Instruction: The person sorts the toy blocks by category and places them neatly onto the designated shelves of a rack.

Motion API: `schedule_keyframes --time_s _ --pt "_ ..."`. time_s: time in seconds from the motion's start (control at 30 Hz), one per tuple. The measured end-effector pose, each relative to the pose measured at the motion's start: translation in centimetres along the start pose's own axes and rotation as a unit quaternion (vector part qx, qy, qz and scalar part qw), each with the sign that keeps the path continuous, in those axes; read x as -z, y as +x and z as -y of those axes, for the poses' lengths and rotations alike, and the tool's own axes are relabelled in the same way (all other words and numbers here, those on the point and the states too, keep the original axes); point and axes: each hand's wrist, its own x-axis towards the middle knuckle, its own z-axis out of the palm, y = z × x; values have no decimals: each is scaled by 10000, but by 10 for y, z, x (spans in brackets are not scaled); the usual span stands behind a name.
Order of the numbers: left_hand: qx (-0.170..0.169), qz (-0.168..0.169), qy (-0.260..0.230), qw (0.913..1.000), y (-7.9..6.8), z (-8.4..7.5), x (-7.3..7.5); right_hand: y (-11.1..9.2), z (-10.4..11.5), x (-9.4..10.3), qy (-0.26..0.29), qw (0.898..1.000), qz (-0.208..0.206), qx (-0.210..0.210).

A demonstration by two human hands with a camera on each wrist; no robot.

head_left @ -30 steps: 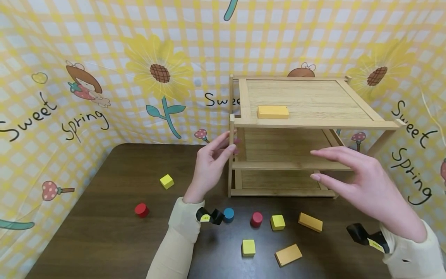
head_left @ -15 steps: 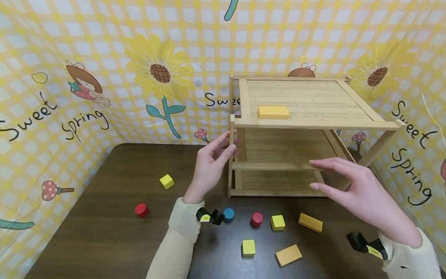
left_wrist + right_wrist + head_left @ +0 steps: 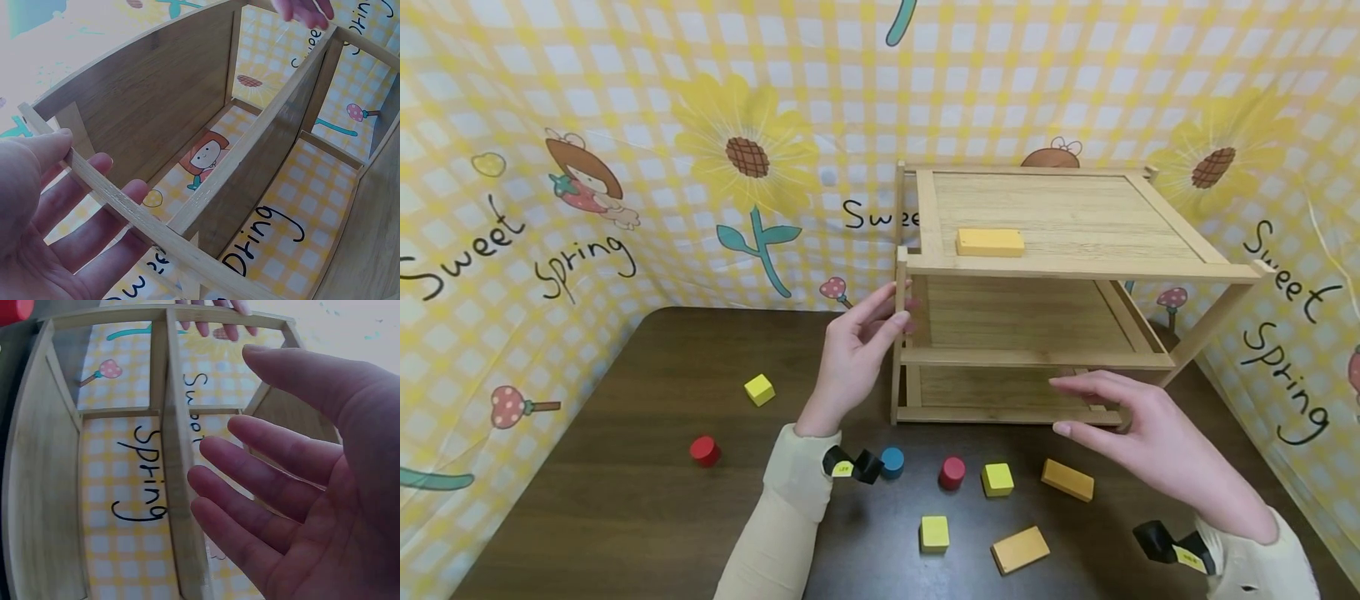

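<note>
A three-tier wooden shelf (image 3: 1030,358) stands on the dark table. My left hand (image 3: 850,358) holds its front left post, thumb on the near side and fingers reaching behind, as the left wrist view shows. My right hand (image 3: 1138,442) hovers in front of the shelf's lower right part, thumb and fingers spread apart with nothing between them. One yellow-orange rectangular block (image 3: 990,242) lies on the top tier near its front edge. Below the right hand, an orange rectangular block (image 3: 1067,481) rests on the table.
Before the shelf lie a blue cylinder (image 3: 892,462), a red cylinder (image 3: 952,473), a yellow cube (image 3: 997,480), another yellow cube (image 3: 934,534) and an orange block (image 3: 1020,550). Farther left are a yellow cube (image 3: 759,390) and a red cylinder (image 3: 705,451). Checked cloth (image 3: 625,100) encloses the table.
My right hand has come down and slightly left, from before the middle tier to before the bottom tier. The left hand keeps its hold on the post.
</note>
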Motion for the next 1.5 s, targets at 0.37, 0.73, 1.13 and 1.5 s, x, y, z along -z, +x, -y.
schedule_keyframes --time_s 0.37,0.73,1.13,1.5 --pt "-21 9 -113 9999 -1 2 0 -3 -12 -13 98 9992 308 -220" --pt "7 -6 -46 10000 -1 1 0 -5 -25 -23 27 9977 610 -287" --pt "18 -38 -40 10000 0 1 1 -6 -42 -30 259 9926 1102 -443" --pt "-36 -2 -157 9999 1 2 0 -6 -55 -40 72 9860 1522 -674"
